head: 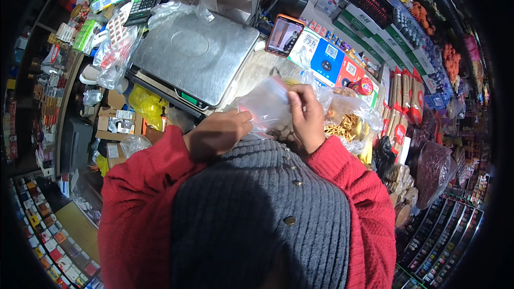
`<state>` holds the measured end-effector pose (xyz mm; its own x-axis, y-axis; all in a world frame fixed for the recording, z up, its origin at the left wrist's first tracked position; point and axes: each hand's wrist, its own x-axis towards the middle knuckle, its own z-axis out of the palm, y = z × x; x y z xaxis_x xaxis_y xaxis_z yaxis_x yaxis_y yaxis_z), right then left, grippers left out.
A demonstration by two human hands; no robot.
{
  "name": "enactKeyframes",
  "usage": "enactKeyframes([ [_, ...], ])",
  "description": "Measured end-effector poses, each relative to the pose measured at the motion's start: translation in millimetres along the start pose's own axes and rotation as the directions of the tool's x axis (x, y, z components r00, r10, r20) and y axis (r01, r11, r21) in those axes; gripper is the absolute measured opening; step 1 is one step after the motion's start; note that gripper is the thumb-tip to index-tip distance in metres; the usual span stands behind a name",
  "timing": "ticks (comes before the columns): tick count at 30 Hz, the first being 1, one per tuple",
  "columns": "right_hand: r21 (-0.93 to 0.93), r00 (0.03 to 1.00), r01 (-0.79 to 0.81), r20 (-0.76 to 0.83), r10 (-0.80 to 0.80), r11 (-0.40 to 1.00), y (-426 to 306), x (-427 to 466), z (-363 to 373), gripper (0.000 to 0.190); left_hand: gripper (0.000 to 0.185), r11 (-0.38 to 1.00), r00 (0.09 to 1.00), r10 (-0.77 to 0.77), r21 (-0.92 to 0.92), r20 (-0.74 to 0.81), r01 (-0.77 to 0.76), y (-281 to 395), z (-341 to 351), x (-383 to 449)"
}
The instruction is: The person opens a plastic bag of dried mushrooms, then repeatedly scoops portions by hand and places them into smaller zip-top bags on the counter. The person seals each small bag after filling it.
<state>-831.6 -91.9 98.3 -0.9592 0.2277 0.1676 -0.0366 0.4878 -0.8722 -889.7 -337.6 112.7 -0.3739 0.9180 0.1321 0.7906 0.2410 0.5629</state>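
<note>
Between my hands, close to my chest, is a clear plastic zip bag with a reddish strip along its edge. My left hand pinches its lower left side. Thumb and fingers of my right hand grip the upper right corner. Whether anything is inside the bag I cannot tell. Partly hidden below it are pale, rounded pieces. Right of my right hand sits an open clear plastic bag with thin yellow-brown dried strands in it.
A steel-topped weighing scale stands on the counter ahead. Beyond it are a calculator, a propped phone and payment code cards. A red-lidded jar and red-and-tan packets stand at right. A yellow plastic bag hangs left.
</note>
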Motion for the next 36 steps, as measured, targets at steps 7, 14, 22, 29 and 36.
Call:
enactKeyframes([
  [7,0.345,0.954,0.117,-0.300,-0.009,0.931,0,10,-34,0.009,0.020,0.992,0.989,-0.124,0.032,0.076,0.121,-15,-1,13],
  [14,0.209,0.974,0.079,-0.225,-0.030,0.975,-2,-5,-80,0.006,0.023,0.970,0.960,-0.235,-0.034,0.149,0.243,-31,4,19],
  [22,0.095,0.981,-0.014,0.195,-0.004,0.995,-34,-21,-115,0.008,0.020,0.998,0.999,-0.037,-0.059,-0.005,0.037,-12,-48,18],
  [29,0.292,0.873,-0.289,0.471,0.125,0.912,-30,-35,-94,0.065,0.013,0.997,0.986,0.069,-0.021,-0.153,-0.073,36,-105,25],
  [36,0.240,0.927,-0.172,0.369,0.074,0.955,-16,-62,-79,0.048,0.019,0.930,0.942,0.317,-0.158,-0.113,-0.332,72,-103,48],
])
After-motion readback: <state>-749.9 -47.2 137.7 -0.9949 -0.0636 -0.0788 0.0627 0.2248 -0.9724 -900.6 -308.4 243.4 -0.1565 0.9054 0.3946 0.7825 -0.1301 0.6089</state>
